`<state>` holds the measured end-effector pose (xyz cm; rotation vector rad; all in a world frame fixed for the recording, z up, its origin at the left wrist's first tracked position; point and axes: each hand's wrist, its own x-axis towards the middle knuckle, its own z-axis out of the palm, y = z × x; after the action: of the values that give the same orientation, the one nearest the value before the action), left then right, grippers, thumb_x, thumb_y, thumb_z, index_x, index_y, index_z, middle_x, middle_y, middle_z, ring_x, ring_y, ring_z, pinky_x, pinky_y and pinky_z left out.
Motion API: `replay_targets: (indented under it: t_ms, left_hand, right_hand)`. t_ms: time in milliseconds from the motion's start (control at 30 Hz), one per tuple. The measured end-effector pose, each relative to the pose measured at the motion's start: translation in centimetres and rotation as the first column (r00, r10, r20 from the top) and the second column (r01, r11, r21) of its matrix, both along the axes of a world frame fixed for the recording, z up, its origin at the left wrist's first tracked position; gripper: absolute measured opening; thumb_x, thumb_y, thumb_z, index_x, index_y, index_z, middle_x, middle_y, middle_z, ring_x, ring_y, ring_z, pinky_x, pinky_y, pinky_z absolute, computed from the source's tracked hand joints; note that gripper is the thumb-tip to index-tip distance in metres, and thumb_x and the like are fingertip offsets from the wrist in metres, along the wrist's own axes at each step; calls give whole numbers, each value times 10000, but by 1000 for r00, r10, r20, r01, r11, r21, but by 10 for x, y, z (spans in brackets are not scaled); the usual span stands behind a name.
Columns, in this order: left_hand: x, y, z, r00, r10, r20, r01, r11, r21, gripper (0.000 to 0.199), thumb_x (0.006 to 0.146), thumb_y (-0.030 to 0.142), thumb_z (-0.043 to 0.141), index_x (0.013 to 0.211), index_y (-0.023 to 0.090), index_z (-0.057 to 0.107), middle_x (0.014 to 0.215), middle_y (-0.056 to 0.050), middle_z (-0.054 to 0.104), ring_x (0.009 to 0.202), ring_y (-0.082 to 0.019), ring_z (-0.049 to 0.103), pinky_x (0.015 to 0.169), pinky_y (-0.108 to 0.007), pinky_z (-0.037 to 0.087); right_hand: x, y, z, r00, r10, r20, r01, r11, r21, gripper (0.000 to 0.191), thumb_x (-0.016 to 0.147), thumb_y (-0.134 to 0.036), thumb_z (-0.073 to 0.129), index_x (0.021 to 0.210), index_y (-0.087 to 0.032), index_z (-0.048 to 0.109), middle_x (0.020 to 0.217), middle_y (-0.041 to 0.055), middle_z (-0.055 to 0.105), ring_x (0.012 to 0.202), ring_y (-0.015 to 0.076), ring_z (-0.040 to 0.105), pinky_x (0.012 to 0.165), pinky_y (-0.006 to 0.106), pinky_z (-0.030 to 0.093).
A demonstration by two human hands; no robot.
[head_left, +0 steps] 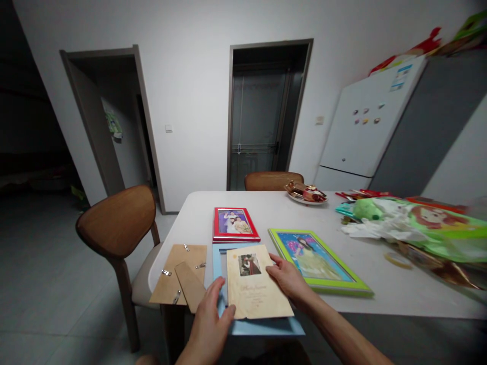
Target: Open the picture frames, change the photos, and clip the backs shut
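My right hand (287,278) has the beige photo insert (258,294) pinched by its right edge, over the blue picture frame (266,327). Left hand (210,317) is open at its left edge.

We are seeing a dim room, with soft light from a source we cannot place brightening the white wall (194,86) and the table (262,200). Deep shadow is swallowing the far left, and the floor (57,284) is staying murky. Wide-lens distortion is tilting the fridge (365,137) at upper right, blur is softening the right edge, and small lettering on the card (262,304) is looking fuzzy.
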<state>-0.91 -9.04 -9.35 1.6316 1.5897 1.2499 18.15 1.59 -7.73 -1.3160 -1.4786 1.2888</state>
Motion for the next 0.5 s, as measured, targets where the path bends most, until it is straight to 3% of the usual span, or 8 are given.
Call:
replay_targets:
  t_ms: [133,300,500]
  left_hand:
    - [6,-4,-7,974,-61,-220,77,995,65,477,639,156,521,1115,136,494,1257,-134,429,1161,-250,383,971,-438,309]
    - [4,-2,-9,937,-86,-338,127,987,101,405,679,138,484,1083,132,515,1235,-144,452,1159,-242,388,954,-454,334]
    - [4,-1,3,901,-99,-422,141,988,68,280,707,140,461,959,163,581,1161,-121,529,1135,-251,417,929,-458,366]
  right_hand:
    - [-9,3,-3,997,-41,68,38,998,54,499,632,-169,408,1123,-101,465,489,-23,566,423,119,508,409,200,362]
    - [-16,7,2,968,-23,248,-16,988,156,481,642,-160,395,1110,-98,492,594,16,618,510,135,544,490,219,386]
    - [-18,0,7,791,-205,577,-100,887,451,347,712,-192,387,1012,-135,550,851,80,626,777,176,545,700,258,374]
